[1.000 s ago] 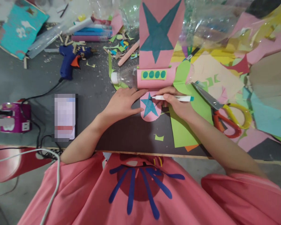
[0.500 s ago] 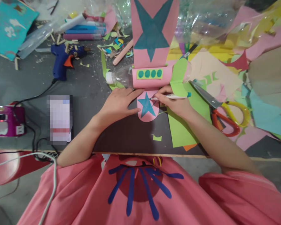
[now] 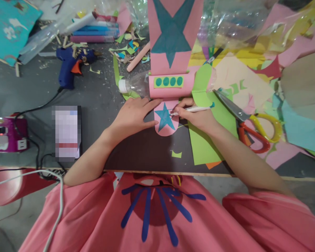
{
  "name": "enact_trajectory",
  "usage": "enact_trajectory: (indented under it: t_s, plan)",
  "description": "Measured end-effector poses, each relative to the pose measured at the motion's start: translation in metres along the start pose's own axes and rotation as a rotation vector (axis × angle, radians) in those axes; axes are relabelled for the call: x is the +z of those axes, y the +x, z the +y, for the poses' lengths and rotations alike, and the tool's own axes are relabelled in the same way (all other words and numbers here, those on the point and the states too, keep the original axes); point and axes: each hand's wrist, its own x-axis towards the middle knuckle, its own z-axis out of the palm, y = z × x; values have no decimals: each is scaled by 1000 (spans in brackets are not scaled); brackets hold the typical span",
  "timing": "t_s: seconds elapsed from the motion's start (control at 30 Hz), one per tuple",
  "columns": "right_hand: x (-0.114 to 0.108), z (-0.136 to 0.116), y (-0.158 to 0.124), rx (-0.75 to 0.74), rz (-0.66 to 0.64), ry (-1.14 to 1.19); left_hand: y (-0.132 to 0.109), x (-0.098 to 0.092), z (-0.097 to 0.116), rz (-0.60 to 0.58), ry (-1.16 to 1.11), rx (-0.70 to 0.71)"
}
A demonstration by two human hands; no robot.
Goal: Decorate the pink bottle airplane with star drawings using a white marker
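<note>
My right hand (image 3: 196,113) is closed round a white marker (image 3: 195,109) with a teal end. Its tip meets the right side of a teal star (image 3: 165,117) on a pink paper flap (image 3: 173,131) with a rounded end. My left hand (image 3: 136,113) lies flat on the table, fingers spread, thumb and forefinger touching the flap's left edge. Just beyond both hands lies a clear plastic bottle (image 3: 139,86) with a white cap, wrapped in pink paper (image 3: 170,92). A green strip with teal dots (image 3: 169,82) is on the wrap. A larger pink piece with a teal star (image 3: 171,35) extends behind it.
Scissors (image 3: 252,122) with red and yellow handles lie right of my right hand, beside green paper (image 3: 207,147) and coloured scraps. Leftward are a blue glue gun (image 3: 67,68), a phone (image 3: 67,133) and a purple box (image 3: 10,134) with cables. Markers (image 3: 94,33) lie behind.
The marker's tip has shifted slightly down and to the right on the star, my right hand moving with it. My left hand keeps its place.
</note>
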Motion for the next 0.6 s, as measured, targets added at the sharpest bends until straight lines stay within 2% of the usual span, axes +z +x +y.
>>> enact_trajectory:
  t_s: [0.23, 0.4, 0.6]
  plan:
    - [3, -1, -1, 63, -7, 50, -1, -1, 0, -3, -18, -3]
    - [3, -1, -2, -19, 74, 26, 0, -3, 3, -29, -4, -21]
    - [3, 1, 0, -61, 75, -88, 0, -2, 2, -11, -8, -6]
